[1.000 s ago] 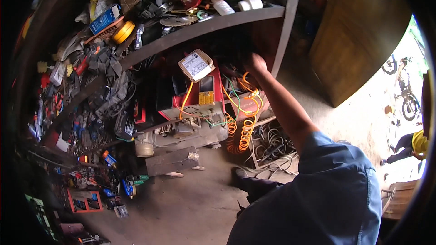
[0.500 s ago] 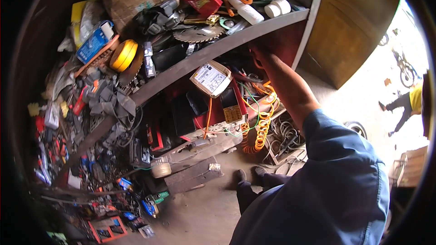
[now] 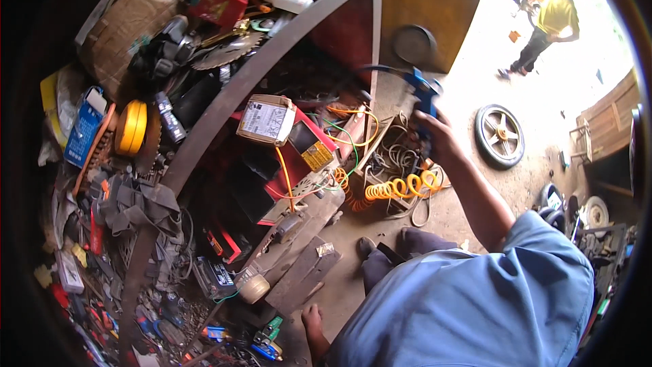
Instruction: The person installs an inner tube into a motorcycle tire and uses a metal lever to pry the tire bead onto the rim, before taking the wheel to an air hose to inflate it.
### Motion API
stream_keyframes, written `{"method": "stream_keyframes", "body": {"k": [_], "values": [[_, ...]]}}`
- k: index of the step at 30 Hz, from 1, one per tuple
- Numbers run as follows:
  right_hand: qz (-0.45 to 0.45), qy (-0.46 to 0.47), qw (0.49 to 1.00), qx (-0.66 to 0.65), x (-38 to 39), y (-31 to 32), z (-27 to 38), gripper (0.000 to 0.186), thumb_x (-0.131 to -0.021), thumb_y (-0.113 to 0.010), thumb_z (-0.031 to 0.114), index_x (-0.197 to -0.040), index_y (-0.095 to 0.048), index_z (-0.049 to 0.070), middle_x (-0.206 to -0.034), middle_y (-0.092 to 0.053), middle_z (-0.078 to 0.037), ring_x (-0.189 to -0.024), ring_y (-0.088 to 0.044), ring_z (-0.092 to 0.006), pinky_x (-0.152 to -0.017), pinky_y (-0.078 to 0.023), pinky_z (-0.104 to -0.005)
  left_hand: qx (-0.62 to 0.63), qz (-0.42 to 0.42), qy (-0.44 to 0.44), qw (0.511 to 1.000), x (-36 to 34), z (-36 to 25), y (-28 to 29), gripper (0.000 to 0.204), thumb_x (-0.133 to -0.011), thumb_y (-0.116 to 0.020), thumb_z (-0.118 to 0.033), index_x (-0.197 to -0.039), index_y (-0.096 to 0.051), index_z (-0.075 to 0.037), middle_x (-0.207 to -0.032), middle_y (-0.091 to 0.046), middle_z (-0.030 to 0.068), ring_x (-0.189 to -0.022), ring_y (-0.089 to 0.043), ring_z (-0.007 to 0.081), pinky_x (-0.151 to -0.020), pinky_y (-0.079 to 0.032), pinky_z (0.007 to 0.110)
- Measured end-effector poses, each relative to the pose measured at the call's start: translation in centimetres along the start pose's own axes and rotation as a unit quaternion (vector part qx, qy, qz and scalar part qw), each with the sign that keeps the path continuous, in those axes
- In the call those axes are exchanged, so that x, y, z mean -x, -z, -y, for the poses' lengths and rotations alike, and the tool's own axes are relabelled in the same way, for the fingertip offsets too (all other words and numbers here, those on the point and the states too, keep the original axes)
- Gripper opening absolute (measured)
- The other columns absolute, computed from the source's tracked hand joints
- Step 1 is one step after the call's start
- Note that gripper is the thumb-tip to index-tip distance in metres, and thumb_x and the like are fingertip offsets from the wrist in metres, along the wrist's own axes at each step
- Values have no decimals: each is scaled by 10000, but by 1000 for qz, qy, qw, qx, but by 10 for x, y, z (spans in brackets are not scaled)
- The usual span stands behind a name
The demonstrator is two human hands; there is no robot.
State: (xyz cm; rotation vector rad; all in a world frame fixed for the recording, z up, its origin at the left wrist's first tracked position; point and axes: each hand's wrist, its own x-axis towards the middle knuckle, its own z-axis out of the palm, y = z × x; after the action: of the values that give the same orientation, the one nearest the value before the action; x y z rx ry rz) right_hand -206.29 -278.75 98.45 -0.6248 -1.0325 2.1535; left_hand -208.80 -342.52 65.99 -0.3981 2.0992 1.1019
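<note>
My right hand [image 3: 438,137] is closed around a blue hand tool [image 3: 425,95], with a thin dark rod or hose running left from its upper end. Motion blur hides the tool's exact kind. It hangs in the air just outside the lower shelf bay. Low in the picture, my left hand [image 3: 313,318] hangs beside my body with fingers curled, and no object shows in it. Nearest that hand is a round cream-coloured container [image 3: 255,289]. In the lower bay a small white-labelled carton [image 3: 266,119] sits on a red machine.
A metal shelf edge [image 3: 272,47] curves above the lower bay. The upper shelf holds a circular saw blade [image 3: 227,51], a yellow roll [image 3: 130,127] and a cardboard box [image 3: 129,34]. An orange coiled hose [image 3: 401,188] hangs below. A spoked wheel [image 3: 500,136] and a person [image 3: 553,20] are at right.
My right hand has come out of the shelf bay with the blue tool and moved right. My view has swung right, and my left hand now shows at the bottom.
</note>
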Motion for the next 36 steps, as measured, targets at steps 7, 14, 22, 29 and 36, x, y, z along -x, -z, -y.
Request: {"method": "stream_keyframes", "body": {"k": [7,14,22,29,36], "values": [[-44,16,997,-65,158,181,17,317,-1013,-606,391,-995,-521,85,-764,-499,-38,-625,-507,-155,-498,-414,-260,-94,161,-83,979,-61,-91,-45,186,-995,-613,-180,-909,-680,-30,-725,-633,21,-622,-574,106,-574,-462,282],[-434,-111,861,241,275,275,-11,434,-1027,-626,426,-1232,-688,48,-650,-509,-5,-542,-570,-139,-520,-502,-306,-480,237,-314,784,-110,-176,-205,282,-969,-626,-302,-956,-630,-20,-956,-658,280,-940,-641,484,-751,-503,527],[-629,-187,732,181,414,370,-87,426,-1016,-611,507,-1078,-653,88,-652,-570,-21,-510,-581,-146,-454,-469,-295,-577,-15,-361,732,-335,-301,-350,268,-927,-602,-219,-1098,-712,-45,-1128,-690,266,-1097,-655,457,-944,-534,533],[-677,-309,622,244,408,357,-94,465,-1021,-574,560,-1073,-574,98,-691,-631,-79,-551,-674,-244,-467,-565,-386,-815,50,-324,478,-598,-406,-308,355,-887,-646,-353,-987,-764,-33,-1028,-747,207,-955,-727,351,-814,-585,494],[-637,-167,753,18,338,347,-89,352,-1051,-568,441,-1187,-525,119,-845,-687,-135,-731,-716,-293,-687,-616,-454,-344,14,-93,934,-574,-366,-299,219,-704,-699,41,-911,-636,5,-778,-605,90,-666,-617,258,-518,-482,422]]}}
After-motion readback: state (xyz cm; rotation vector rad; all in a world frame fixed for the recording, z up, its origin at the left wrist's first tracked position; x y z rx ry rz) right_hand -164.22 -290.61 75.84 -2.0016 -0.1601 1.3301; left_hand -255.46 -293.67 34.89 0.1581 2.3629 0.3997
